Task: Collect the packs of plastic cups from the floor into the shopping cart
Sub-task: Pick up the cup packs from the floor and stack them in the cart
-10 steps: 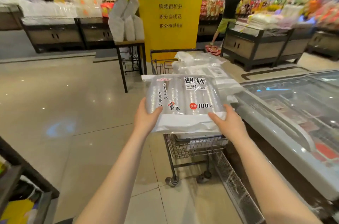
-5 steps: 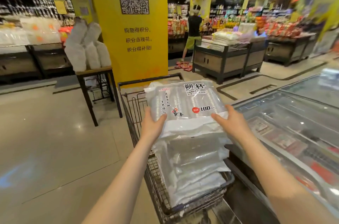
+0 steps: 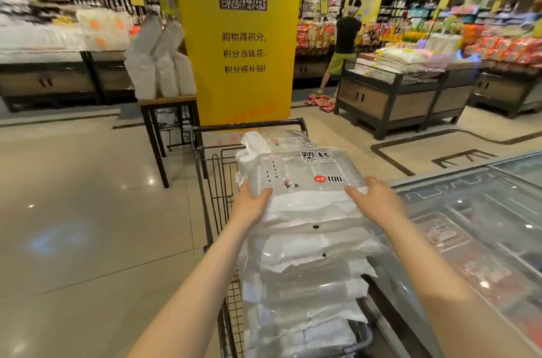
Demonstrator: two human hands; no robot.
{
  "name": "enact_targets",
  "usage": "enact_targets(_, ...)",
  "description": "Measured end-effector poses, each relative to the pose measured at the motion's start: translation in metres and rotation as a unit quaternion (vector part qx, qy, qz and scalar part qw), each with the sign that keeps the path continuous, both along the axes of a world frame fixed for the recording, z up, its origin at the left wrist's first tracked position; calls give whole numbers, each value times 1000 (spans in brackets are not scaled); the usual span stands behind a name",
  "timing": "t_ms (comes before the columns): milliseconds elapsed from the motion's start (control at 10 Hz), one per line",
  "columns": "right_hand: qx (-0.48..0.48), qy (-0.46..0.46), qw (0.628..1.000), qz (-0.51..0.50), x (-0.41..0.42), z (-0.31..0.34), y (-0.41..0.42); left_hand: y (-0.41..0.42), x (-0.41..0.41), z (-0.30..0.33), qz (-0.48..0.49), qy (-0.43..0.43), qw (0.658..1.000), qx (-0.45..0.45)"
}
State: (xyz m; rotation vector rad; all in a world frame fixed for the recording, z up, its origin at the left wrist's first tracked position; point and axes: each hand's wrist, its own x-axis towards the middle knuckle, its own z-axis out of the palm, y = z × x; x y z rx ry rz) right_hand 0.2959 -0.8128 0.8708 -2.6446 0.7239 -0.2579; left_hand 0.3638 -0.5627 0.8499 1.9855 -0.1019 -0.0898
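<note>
A clear pack of plastic cups (image 3: 305, 173) with black print and a red "100" label lies on top of a tall stack of packs (image 3: 308, 275) in the black wire shopping cart (image 3: 217, 181). My left hand (image 3: 252, 205) grips the pack's near left corner, thumb on top. My right hand (image 3: 375, 199) holds its near right corner, thumb on top and fingers along the side. Another pack (image 3: 281, 140) lies behind it at the cart's far end. No packs on the floor are in view.
A glass-topped freezer chest (image 3: 475, 228) runs along the cart's right side. A yellow pillar (image 3: 237, 44) and a small table (image 3: 167, 105) with white bags stand ahead. A person (image 3: 343, 47) stands by display bins (image 3: 393, 93) at the back right. Tiled floor stretches left.
I have come up close to the cart. The pack has gone from held in the air before the cart to lying on top of the stack inside it.
</note>
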Motion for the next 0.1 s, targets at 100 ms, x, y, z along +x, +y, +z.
enact_targets(100,-70,-57,995,29,10,13,14,10,0,11,18,-37,998,40)
